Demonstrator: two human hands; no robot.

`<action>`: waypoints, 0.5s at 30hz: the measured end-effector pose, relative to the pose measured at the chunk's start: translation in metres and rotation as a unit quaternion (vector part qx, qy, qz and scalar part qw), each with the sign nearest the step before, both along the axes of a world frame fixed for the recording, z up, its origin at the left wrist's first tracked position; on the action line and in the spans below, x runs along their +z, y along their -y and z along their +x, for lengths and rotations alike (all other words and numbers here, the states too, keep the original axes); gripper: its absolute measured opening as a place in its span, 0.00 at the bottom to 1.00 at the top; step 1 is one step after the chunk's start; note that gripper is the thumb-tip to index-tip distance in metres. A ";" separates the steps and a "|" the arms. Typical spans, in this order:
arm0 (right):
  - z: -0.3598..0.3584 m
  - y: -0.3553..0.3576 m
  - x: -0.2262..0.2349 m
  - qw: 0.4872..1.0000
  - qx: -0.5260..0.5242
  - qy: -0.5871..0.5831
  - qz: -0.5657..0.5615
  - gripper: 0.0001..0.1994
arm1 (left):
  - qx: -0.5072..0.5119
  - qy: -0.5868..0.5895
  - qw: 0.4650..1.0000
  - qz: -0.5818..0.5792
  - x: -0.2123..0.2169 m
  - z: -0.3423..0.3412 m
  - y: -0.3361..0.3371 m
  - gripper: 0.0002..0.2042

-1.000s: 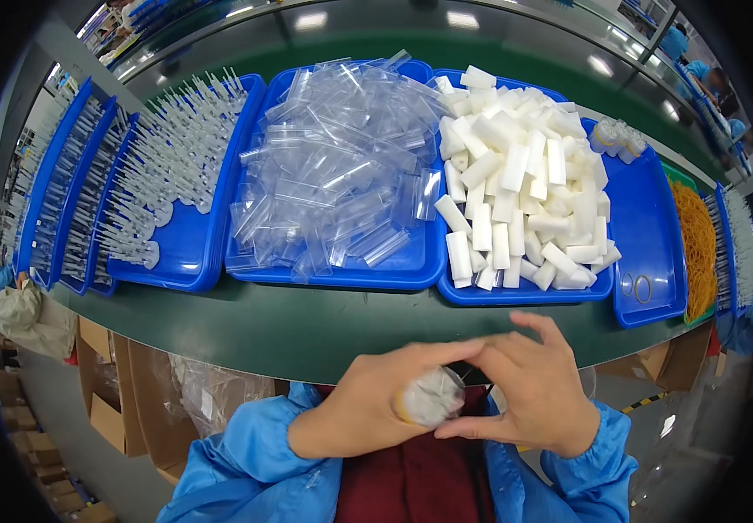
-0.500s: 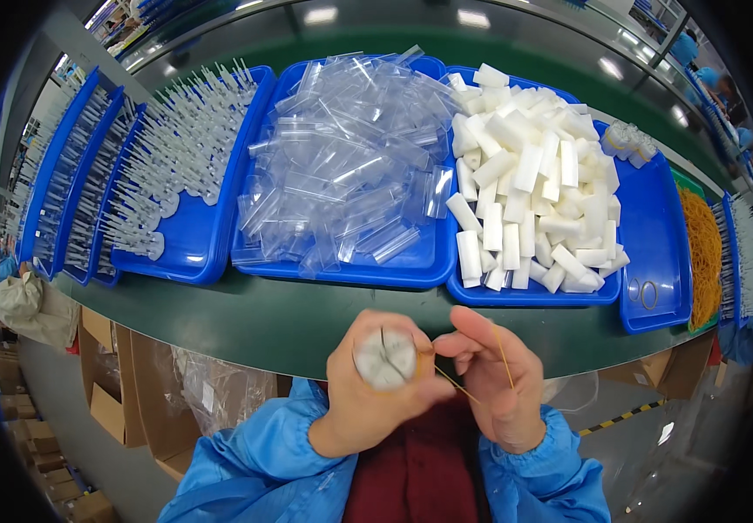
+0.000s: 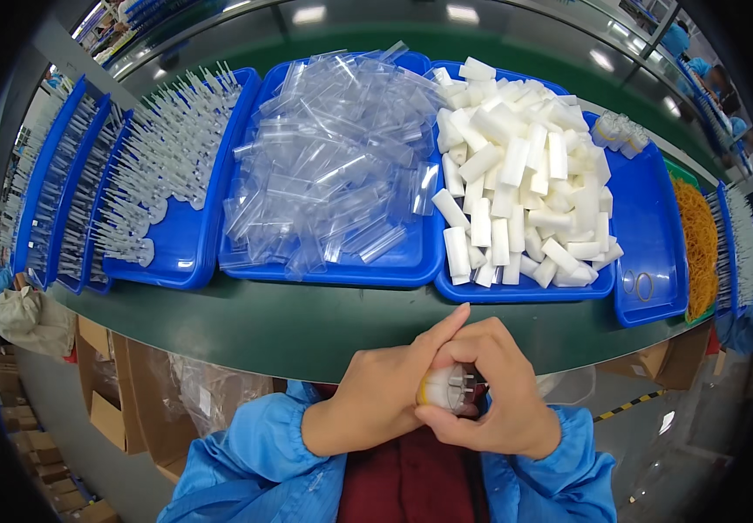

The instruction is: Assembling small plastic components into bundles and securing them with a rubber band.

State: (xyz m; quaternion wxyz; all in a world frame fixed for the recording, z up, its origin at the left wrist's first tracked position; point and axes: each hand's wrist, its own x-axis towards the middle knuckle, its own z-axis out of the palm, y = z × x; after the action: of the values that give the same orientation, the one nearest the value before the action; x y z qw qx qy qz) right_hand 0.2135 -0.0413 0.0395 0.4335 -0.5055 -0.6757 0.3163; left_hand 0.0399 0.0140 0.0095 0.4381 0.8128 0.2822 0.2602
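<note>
In front of my chest, both hands are closed round a small whitish bundle [image 3: 446,389]. A yellow rubber band [image 3: 423,390] circles it, and clear, prong-like ends stick out of the side facing right. My left hand [image 3: 381,388] wraps the bundle from the left, most of its fingers hidden. From the right, my right hand [image 3: 503,388] curls about it, thumb below and fingers above. Just beyond my hands stands a blue tray [image 3: 525,292] heaped with white foam-like blocks [image 3: 512,174].
Left of the blocks, a blue tray [image 3: 333,275] holds clear plastic sleeves [image 3: 333,166]. Further left are trays of white stemmed parts [image 3: 163,148]. At right, a blue tray [image 3: 655,200] holds similar bundles [image 3: 620,133], beside orange rubber bands [image 3: 695,244]. Cardboard boxes [image 3: 150,392] stand below.
The rubber band stretched between my hands is now round the bundle. My right hand has closed on the bundle, which has turned its end from facing me to facing right.
</note>
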 end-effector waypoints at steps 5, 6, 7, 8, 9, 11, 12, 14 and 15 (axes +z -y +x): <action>0.010 0.006 -0.001 0.998 0.010 -0.009 -0.062 0.28 | -0.029 0.040 0.986 -0.158 -0.004 -0.001 0.003 0.42; 0.010 0.006 -0.002 1.000 0.004 0.008 -0.030 0.27 | -0.032 0.031 0.981 -0.190 0.001 0.000 0.002 0.42; 0.009 0.006 -0.005 1.000 -0.001 0.025 0.002 0.26 | -0.034 0.023 0.974 -0.221 0.005 0.000 0.001 0.42; 0.008 0.006 -0.007 0.999 -0.007 0.042 0.034 0.25 | -0.037 0.023 0.971 -0.235 0.005 0.000 0.002 0.41; 0.009 0.007 -0.010 0.999 -0.009 0.039 0.028 0.24 | -0.039 0.023 0.968 -0.248 0.006 0.000 0.002 0.41; 0.010 0.008 -0.016 0.999 -0.016 0.031 0.017 0.23 | -0.029 0.034 0.965 -0.260 0.004 0.000 0.003 0.39; 0.011 0.006 -0.015 1.000 -0.003 0.019 0.000 0.24 | -0.016 0.046 0.965 -0.259 -0.001 0.001 0.004 0.38; 0.013 0.000 -0.013 0.999 0.021 -0.007 -0.033 0.28 | -0.010 0.083 0.959 -0.270 -0.008 0.002 0.004 0.36; 0.015 -0.002 -0.011 0.993 0.037 -0.072 -0.087 0.30 | -0.016 0.107 0.953 -0.282 -0.010 0.001 0.003 0.35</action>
State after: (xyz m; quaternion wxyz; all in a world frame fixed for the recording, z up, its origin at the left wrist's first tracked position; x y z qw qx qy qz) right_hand 0.2283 -0.0395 0.0283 0.4231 -0.4921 -0.6310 0.4250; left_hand 0.0405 0.0112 -0.0007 0.6811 0.6283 0.2824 0.2482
